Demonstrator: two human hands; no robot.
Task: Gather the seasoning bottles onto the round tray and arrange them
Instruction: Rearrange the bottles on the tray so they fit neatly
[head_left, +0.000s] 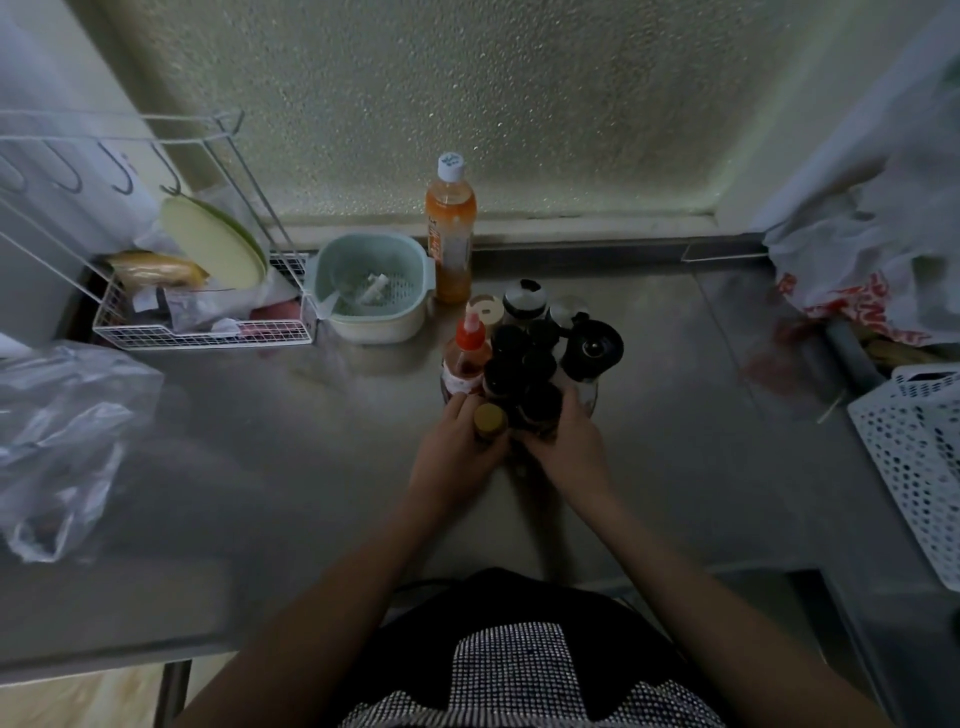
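Several seasoning bottles stand packed together in the middle of the steel counter: a red-capped sauce bottle (467, 353) at the left, dark-capped jars (511, 340) in the middle, a black-topped dispenser (592, 348) at the right, pale-lidded jars (485, 310) behind. The round tray (592, 392) under them is almost wholly hidden. My left hand (460, 441) grips a small yellow-capped bottle (490, 418) at the cluster's near edge. My right hand (569, 441) is wrapped around a dark-capped bottle (540, 402) beside it.
A tall orange drink bottle (450, 228) and a mint colander bowl (370, 286) stand behind the cluster. A white wire rack (202, 332) sits at the back left, a clear plastic bag (62, 436) at the left, a white perforated basket (914, 457) and bags at the right.
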